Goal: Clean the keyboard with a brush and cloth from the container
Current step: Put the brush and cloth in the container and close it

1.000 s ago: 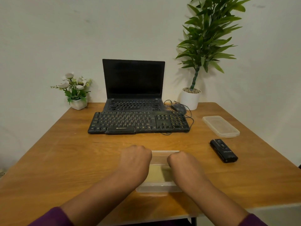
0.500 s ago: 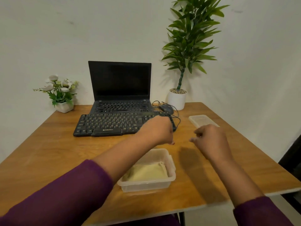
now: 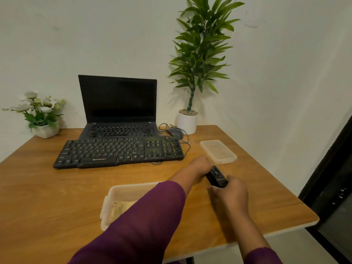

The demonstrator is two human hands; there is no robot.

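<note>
My left hand (image 3: 200, 165) grips the far end of the brush (image 3: 217, 177), my right hand (image 3: 231, 193) its near end, with the keyboard (image 3: 118, 151) ahead-left.

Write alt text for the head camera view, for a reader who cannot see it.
A person's left hand and right hand grip the two ends of a small black tool at a wooden table. Behind it lies a black keyboard; nearer, an open container holds a yellowish cloth.

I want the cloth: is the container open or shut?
Open: the container bares its cloth; the lid lies apart.
</note>
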